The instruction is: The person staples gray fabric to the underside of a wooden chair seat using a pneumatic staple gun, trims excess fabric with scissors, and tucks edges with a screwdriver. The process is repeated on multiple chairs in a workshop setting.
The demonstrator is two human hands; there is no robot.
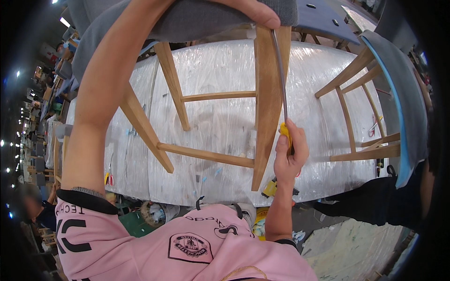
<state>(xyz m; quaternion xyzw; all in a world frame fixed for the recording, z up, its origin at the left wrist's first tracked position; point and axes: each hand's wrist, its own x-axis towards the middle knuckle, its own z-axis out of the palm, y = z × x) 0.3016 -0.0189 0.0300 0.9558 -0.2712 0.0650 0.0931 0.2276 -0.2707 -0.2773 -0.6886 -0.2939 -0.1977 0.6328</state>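
A wooden chair (265,117) with grey upholstery (201,21) stands tilted close in front of me, its legs reaching down over a plastic-wrapped table. My right hand (291,152) is closed around the yellow handle of a long screwdriver (282,77). The thin metal shaft runs up alongside the broad wooden leg, and its tip meets the lower edge of the grey fabric. At that same corner my left hand (255,11) grips the upholstered part, thumb beside the screwdriver tip. The other fingers of that hand are cut off by the upper edge.
Plastic film covers the wide table (211,112). A second grey chair (398,103) lies tipped at the right, near a person in dark clothing (375,199). A yellow-and-black tool (270,187) lies at the near edge. Red-handled scissors (109,179) lie at the left; a blue-grey table (323,21) stands behind.
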